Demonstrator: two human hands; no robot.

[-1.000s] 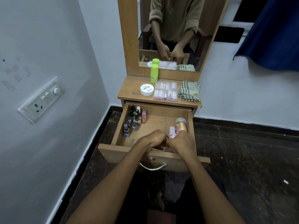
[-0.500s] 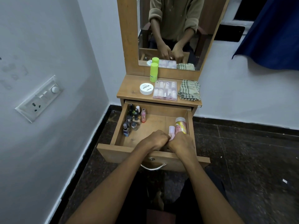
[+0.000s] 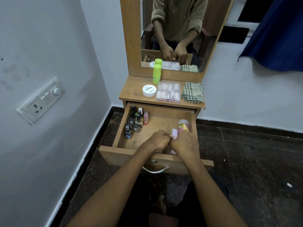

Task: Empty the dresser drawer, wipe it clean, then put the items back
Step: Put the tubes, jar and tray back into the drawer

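From the head view, the dresser drawer (image 3: 157, 115) stands pulled out over the dark floor (image 3: 246, 153), its metal handle (image 3: 155, 170) on the front panel. Both hands are down inside its front right part, side by side and touching. The left hand (image 3: 158, 141) has its fingers curled under, but what they grip is hidden beneath the knuckles, so I cannot tell whether it holds anything. The right hand (image 3: 184, 144) is wrapped around a pale pink bottle (image 3: 174, 133), whose rounded cap sticks up between the two hands. Just behind the right hand, against the drawer's right wall, stands a pink can with a clear cap (image 3: 183, 126). In the drawer's back left corner a cluster of nail polish bottles (image 3: 134, 122) stands upright, with a slim pink tube (image 3: 146, 117) beside them.

On the dresser top (image 3: 131, 94) sit a green bottle (image 3: 156, 73) by the mirror (image 3: 173, 35), a round white jar (image 3: 149, 90), a clear case of false nails (image 3: 168, 92) and a folded checked cloth (image 3: 192, 92) at the right end. A switch plate (image 3: 41, 99) is fixed on the left wall.
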